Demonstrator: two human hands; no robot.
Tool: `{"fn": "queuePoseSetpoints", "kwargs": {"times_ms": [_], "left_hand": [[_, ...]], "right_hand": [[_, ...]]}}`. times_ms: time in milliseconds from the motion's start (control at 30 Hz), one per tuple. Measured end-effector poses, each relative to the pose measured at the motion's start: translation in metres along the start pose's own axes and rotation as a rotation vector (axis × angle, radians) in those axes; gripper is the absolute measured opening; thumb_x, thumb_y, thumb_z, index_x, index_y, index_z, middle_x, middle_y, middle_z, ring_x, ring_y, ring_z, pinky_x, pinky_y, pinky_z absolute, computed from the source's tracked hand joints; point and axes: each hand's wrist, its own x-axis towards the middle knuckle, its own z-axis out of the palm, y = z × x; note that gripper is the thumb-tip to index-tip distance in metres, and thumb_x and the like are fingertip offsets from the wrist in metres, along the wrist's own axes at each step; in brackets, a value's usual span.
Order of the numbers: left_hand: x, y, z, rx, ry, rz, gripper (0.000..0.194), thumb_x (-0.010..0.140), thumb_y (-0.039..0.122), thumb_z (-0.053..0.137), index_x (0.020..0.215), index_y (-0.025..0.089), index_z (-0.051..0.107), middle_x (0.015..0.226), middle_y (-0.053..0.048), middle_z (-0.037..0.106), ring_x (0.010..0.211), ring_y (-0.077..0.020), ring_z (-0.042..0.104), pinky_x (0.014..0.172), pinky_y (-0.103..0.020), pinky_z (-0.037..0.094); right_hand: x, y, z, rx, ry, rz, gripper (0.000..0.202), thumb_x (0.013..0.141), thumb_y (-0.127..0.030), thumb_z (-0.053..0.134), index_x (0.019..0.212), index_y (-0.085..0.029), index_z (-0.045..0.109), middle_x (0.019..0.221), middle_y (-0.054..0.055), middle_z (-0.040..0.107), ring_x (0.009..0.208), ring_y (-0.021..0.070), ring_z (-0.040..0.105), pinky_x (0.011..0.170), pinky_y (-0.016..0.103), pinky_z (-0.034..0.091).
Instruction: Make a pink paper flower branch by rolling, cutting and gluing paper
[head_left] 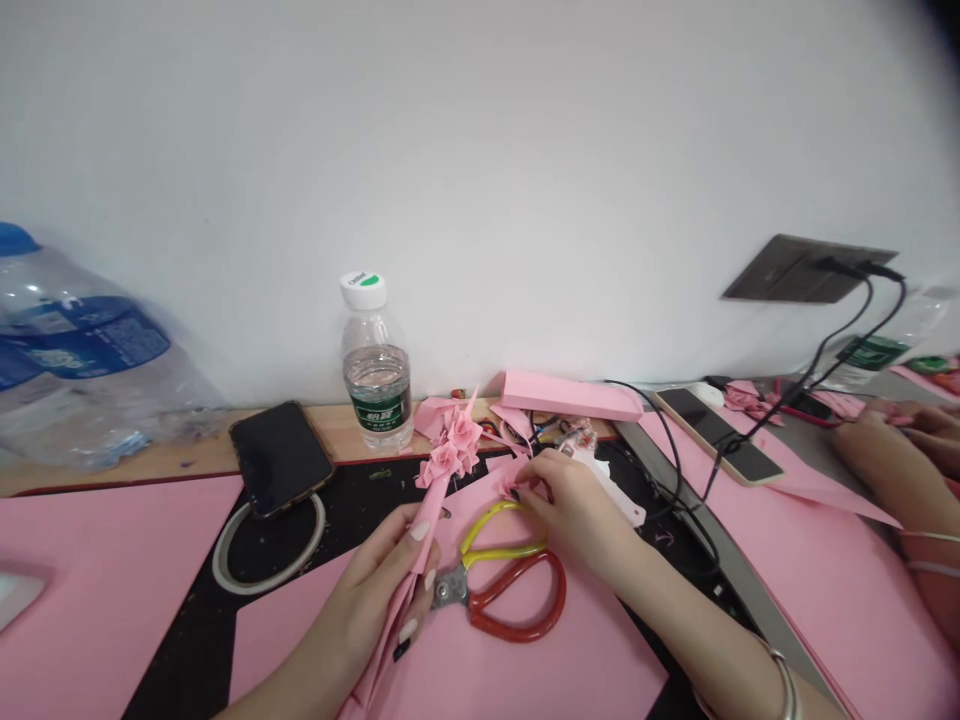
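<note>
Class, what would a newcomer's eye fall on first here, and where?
The yellow-and-red-handled scissors stand out on the pink paper. Left of them, the left hand holds a stem topped with pink flowers. Behind, a bottle stands near the wall.

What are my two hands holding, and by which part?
Your left hand holds the pink paper flowers by their stem, just below the blooms. Your right hand is at a small pink paper piece; its grip cannot be told.
</note>
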Motion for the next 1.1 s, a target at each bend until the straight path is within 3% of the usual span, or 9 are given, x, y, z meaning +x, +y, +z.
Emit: {"fn": "queuePoseSetpoints", "kwargs": {"times_ms": [233,367,467,567,833,1100], "left_hand": [[0.001,0.004,0.003,0.007,0.017,0.005,0.026,0.083,0.043,0.060,0.081,0.019,0.052,0.061,0.008,0.049,0.035,-0.0019,0.035,0.036,-0.014,0.028],[0.001,0.005,0.005,0.036,0.019,0.000,0.028,0.082,0.044,0.062,0.081,0.018,0.052,0.063,0.008,0.050,0.035,-0.0014,0.034,0.036,-0.015,0.027],[0.000,0.004,0.006,0.090,0.024,0.016,0.027,0.084,0.045,0.059,0.083,0.018,0.052,0.065,0.007,0.052,0.036,-0.0013,0.034,0.037,-0.015,0.028],[-0.001,0.002,0.007,0.146,0.029,0.031,0.028,0.085,0.047,0.056,0.086,0.019,0.052,0.064,0.007,0.051,0.036,-0.0022,0.034,0.038,-0.016,0.030],[-0.001,0.006,0.011,0.302,0.002,0.041,0.032,0.088,0.049,0.050,0.094,0.018,0.050,0.062,0.007,0.047,0.041,-0.0057,0.038,0.040,-0.018,0.035],[-0.005,0.005,0.017,0.323,0.035,0.065,0.028,0.087,0.047,0.053,0.082,0.020,0.046,0.059,0.009,0.045,0.041,-0.0056,0.039,0.040,-0.017,0.036]], "right_hand": [[-0.002,0.005,0.005,0.119,0.026,0.003,0.019,0.074,-0.002,0.056,0.073,-0.018,0.066,0.073,0.001,0.066,0.069,0.0161,0.059,0.063,0.027,0.043],[-0.006,-0.001,-0.002,0.144,0.183,-0.051,0.015,0.081,-0.009,0.055,0.072,-0.019,0.062,0.069,0.001,0.062,0.063,0.0149,0.056,0.057,0.026,0.042],[-0.013,-0.013,-0.004,0.242,0.306,-0.179,0.014,0.086,-0.012,0.052,0.079,-0.020,0.060,0.076,0.002,0.064,0.067,0.0150,0.059,0.060,0.027,0.045],[-0.023,-0.027,0.003,0.364,0.311,-0.247,0.014,0.087,-0.012,0.051,0.081,-0.021,0.059,0.082,0.004,0.067,0.075,0.0161,0.063,0.066,0.028,0.049],[-0.036,-0.046,0.035,0.789,0.125,0.168,0.018,0.086,-0.034,0.056,0.074,-0.021,0.062,0.069,0.003,0.066,0.057,0.0160,0.062,0.051,0.027,0.052],[-0.033,-0.044,0.038,0.878,0.170,0.230,0.021,0.083,-0.039,0.060,0.075,-0.020,0.062,0.067,0.004,0.067,0.059,0.0182,0.063,0.054,0.029,0.053]]}}
